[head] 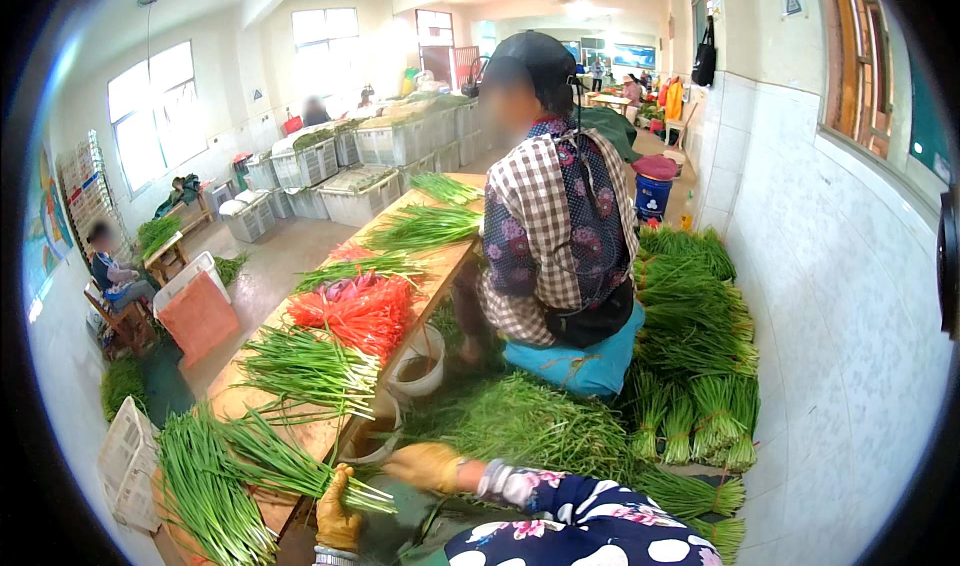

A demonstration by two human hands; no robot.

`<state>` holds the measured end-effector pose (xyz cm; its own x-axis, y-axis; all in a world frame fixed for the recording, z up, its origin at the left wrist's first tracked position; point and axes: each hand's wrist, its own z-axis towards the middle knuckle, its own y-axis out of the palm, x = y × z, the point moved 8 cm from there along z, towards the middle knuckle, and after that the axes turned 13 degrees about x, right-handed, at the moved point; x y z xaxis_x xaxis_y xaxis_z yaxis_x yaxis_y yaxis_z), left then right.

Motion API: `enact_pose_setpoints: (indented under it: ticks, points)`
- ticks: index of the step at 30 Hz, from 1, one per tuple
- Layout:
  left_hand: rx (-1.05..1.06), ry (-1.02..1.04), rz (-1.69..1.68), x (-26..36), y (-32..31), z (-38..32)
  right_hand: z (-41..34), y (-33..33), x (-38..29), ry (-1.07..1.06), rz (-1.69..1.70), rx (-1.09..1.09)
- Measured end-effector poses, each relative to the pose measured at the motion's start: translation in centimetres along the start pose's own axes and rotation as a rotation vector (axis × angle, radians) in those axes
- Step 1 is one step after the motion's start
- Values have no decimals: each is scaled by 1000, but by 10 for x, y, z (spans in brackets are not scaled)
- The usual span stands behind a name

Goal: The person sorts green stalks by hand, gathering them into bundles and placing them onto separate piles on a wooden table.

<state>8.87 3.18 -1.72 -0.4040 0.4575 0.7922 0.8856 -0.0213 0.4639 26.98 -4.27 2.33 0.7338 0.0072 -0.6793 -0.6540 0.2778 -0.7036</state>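
Note:
My left hand (339, 512), in a yellow-orange glove, is closed around the pale stem ends of a bunch of chive-like greens (289, 457). Its leafy tops rest on the long wooden table (225, 397). My right hand (426, 467), gloved alike, is to the right of that bunch, close to a white bucket (386, 423) beside the table. Motion blurs its fingers, so whether they hold anything is unclear. A larger pile of greens (206, 483) lies left of the held bunch. Another loose bunch (315, 367) sits farther up the table, before a heap of red ties (360, 311).
A co-worker (559, 213) sits ahead on a blue-covered seat (585, 352). Loose greens (525, 423) cover the floor between us. Tied bundles (694, 326) are stacked along the tiled wall (825, 303) at right. A white crate (129, 465) stands left; packed crates (360, 191) fill the back.

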Motion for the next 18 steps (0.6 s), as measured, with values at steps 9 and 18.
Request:
enact_pose_setpoints:
  ticks: [9,18]
  points:
    - [-291,877,918,49,-13,-33,17,63,-51,-250,290,-113]
    - [-246,-224,-393,-1,8,-9,-11,74,-64,-70,417,-370]
